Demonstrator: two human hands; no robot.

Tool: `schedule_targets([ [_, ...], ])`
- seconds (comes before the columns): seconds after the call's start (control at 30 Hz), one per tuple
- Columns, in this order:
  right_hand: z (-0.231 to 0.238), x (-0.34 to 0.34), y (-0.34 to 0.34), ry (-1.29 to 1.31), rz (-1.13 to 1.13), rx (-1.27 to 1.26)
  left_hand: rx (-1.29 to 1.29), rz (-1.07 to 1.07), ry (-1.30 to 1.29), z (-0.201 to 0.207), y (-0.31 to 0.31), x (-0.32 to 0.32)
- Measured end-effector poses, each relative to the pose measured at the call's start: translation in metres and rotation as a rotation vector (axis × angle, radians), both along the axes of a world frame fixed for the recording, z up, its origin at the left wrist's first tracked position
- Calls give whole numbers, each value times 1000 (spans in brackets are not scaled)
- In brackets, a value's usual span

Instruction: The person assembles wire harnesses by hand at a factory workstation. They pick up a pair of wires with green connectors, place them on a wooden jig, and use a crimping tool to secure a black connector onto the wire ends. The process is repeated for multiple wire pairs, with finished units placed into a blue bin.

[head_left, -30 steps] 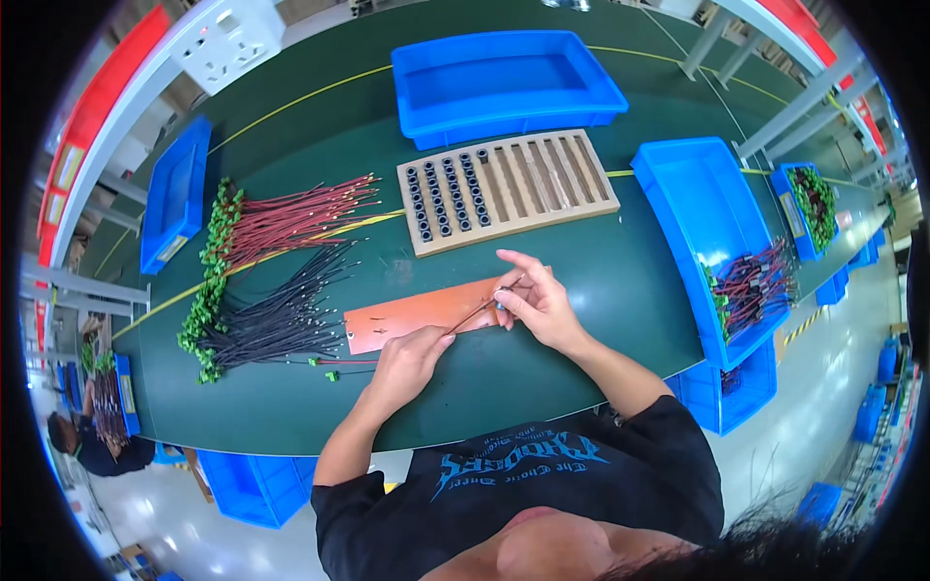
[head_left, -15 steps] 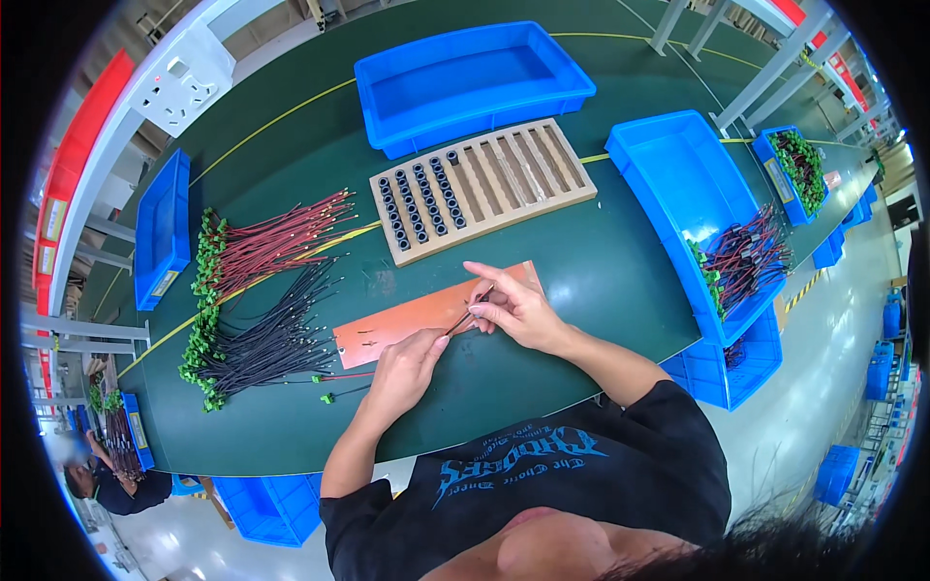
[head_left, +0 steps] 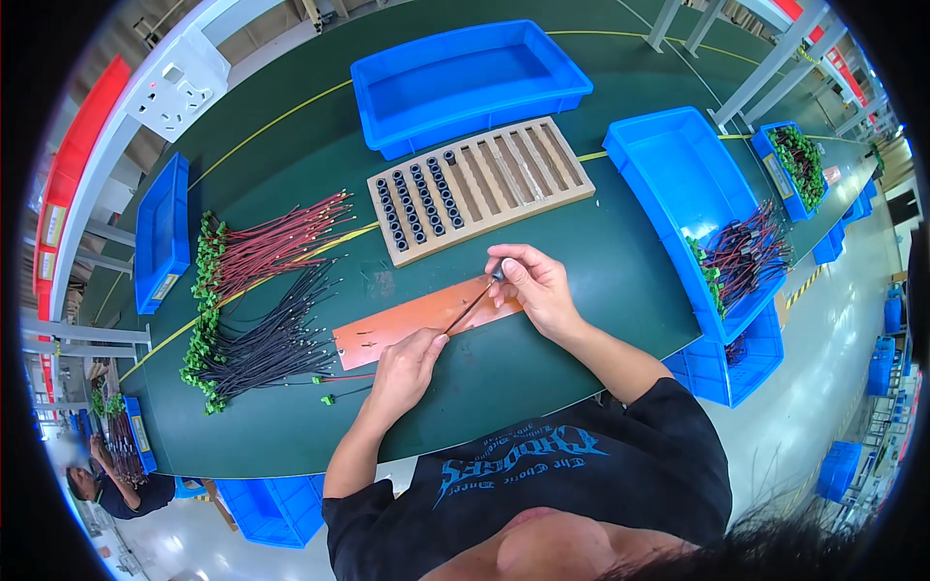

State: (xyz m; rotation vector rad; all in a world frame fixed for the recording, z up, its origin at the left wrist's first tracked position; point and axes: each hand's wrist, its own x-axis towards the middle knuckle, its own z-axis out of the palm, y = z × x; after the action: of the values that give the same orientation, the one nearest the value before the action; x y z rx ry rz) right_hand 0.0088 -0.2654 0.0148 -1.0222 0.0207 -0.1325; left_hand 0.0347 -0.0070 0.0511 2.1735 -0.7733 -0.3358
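My left hand [head_left: 407, 366] is closed on a red and a black wire [head_left: 469, 317], whose green connector ends [head_left: 327, 399] trail out on its left. In the fingers of my right hand [head_left: 542, 295] is a small black cylindrical part [head_left: 498, 272], pinched at the far end of the wires. The wires run taut-looking between both hands, above a copper-orange strip [head_left: 387, 324] on the table. A few tiny dark bits lie on that strip. Beyond it, a wooden rack [head_left: 436, 254] holds rows of black cylindrical parts [head_left: 417, 208] in its left slots.
Red wires [head_left: 281, 242] and black wires [head_left: 271, 339] with green connectors lie bundled at left. A blue tray [head_left: 475, 121] stands behind the rack. Another blue tray [head_left: 659, 165] at right holds wire assemblies [head_left: 741, 252]. At far left, a person [head_left: 126, 484] handles similar wires.
My right hand has moved up and away from my left, exposing more wire between them. The black part now shows in its fingers. My left hand stays nearly in place.
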Motion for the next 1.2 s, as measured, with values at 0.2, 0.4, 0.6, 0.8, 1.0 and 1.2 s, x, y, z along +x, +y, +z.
schedule_targets([
  [0.2,1,-3,1,-18,22,-152,9,-10,4,0,0,0],
  [0.4,9,-14,21,-79,176,-282,-21,-39,47,2,-4,-3],
  [0.6,6,-15,23,-106,163,-325,-46,-3,136,-1,-4,-5],
  [0.8,4,-15,24,-99,168,-356,-38,-17,152,2,-3,-5],
  [1.0,-1,-18,28,-108,221,-362,-39,-19,176,0,-9,-6],
  [1.2,-2,-18,31,-72,270,-146,-216,-5,-13,-8,-18,-7],
])
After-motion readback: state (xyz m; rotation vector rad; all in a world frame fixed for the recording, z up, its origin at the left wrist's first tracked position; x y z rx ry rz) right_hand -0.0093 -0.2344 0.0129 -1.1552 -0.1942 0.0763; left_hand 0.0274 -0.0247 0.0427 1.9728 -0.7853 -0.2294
